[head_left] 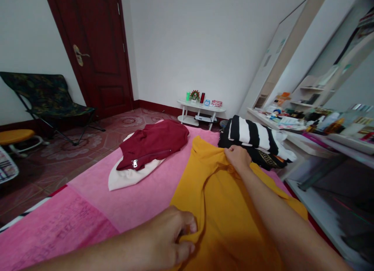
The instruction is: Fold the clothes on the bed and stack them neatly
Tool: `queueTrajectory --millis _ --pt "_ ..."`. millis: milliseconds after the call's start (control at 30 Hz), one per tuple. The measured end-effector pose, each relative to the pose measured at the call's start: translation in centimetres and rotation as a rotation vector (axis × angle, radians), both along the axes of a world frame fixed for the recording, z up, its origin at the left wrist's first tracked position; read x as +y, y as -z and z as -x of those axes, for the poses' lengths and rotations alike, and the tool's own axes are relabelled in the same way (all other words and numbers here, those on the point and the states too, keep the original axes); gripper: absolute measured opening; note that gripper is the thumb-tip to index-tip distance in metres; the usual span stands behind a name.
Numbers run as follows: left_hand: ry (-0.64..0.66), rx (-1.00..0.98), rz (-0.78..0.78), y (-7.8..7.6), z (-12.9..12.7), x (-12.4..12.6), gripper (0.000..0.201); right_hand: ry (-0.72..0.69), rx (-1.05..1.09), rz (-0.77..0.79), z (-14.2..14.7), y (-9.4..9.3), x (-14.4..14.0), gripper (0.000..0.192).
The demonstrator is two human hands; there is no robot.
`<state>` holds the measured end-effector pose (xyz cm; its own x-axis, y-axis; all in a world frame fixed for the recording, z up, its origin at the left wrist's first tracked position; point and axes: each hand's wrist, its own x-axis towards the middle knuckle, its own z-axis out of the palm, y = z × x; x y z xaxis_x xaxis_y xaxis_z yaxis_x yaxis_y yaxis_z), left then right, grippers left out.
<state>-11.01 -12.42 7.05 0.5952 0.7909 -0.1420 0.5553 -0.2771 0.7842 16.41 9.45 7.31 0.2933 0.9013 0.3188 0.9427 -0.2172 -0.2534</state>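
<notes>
A mustard-yellow garment [224, 208] lies spread over the pink bed cover [96, 177], partly folded over itself along a crease down its left part. My left hand [172, 238] pinches its edge near the bottom middle, thumb and fingers closed on the fabric. Farther up, my right hand [238, 158] grips the cloth near the garment's upper end, where the fabric bunches. To the left lies a dark red garment [154, 140] with a zipper, on top of a white garment [131, 179]. What kind of garment the yellow one is I cannot tell.
Folded clothes with a black-and-white striped piece [254, 132] are stacked at the bed's far right. A cluttered dressing table [309, 142] runs along the right side. Beyond the bed stands a small white table [201, 106]; a camouflage folding chair [49, 99] is by the door [93, 49].
</notes>
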Motion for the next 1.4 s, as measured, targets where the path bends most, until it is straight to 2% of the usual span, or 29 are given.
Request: queueTrajectory --millis 167,300,333,367,400,500,533,600,633,700,800,900,967,1033,1133,1233,1300,1400 --pt "0.29 0.089 0.215 1.3 -2.3 0.7 0.016 0.028 -0.1 0.273 -1.7 3.4 -0.4 0.032" --pt "0.436 0.137 0.656 2.0 -4.2 3.4 0.013 0.028 -0.118 0.335 -1.8 5.0 -0.4 0.035" --pt "0.446 0.107 0.705 1.9 -4.6 4.4 0.013 0.025 -0.12 0.337 -1.7 5.1 -0.4 0.034" --pt "0.42 0.063 0.655 1.8 -4.9 5.3 0.015 0.024 -0.122 0.341 -1.7 5.1 -0.3 0.034" --pt "0.347 0.017 0.501 1.7 -5.2 6.3 0.018 0.024 -0.125 0.344 -1.6 5.0 -0.3 0.033" --pt "0.014 -0.036 -0.237 2.2 -6.1 8.6 0.032 0.023 -0.14 0.345 -1.4 4.7 -0.2 0.029" --pt "-0.042 -0.015 -0.416 2.8 -6.3 9.1 0.039 0.023 -0.147 0.346 -1.2 4.5 -0.3 0.028" --pt "-0.015 0.052 -0.568 4.6 -6.7 9.5 0.057 0.013 -0.172 0.34 -0.8 4.0 -0.5 0.028" --pt "0.031 0.087 -0.576 5.5 -6.8 9.6 0.063 -0.01 -0.189 0.295 -0.4 3.8 -0.7 0.03" --pt "0.093 0.13 -0.553 7.1 -6.9 9.5 0.064 -0.123 -0.201 0.109 0.6 3.3 -1.3 0.032" --pt "0.102 0.118 -0.542 7.8 -6.7 9.5 0.06 -0.384 -0.059 -0.163 2.7 3.3 -2.2 0.023" --pt "0.073 0.058 -0.55 7.2 -6.6 9.5 0.053 -0.55 0.19 -0.133 4.4 5.0 -2.9 0.017" --pt "0.033 -0.006 -0.549 6.6 -6.6 9.4 0.038 -0.538 0.264 -0.073 5.0 6.5 -3.2 0.015" --pt "-0.038 -0.088 -0.528 6.2 -6.4 9.5 0.027 -0.455 0.237 -0.062 5.2 7.9 -3.5 0.014" --pt "-0.247 -0.166 -0.498 5.8 -5.5 10.4 0.026 -0.372 0.17 -0.112 5.2 8.8 -3.7 0.013" --pt "-0.455 -0.118 -0.519 5.7 -3.9 12.3 0.02 -0.375 0.183 -0.135 5.2 8.9 -3.9 0.012" --pt "-0.497 -0.058 -0.508 6.0 -2.9 13.4 0.021 -0.378 0.2 -0.138 5.2 8.8 -3.9 0.012" --pt "-0.474 0.009 -0.451 6.6 -2.3 14.4 0.027 -0.375 0.205 -0.138 5.3 8.9 -3.8 0.013"
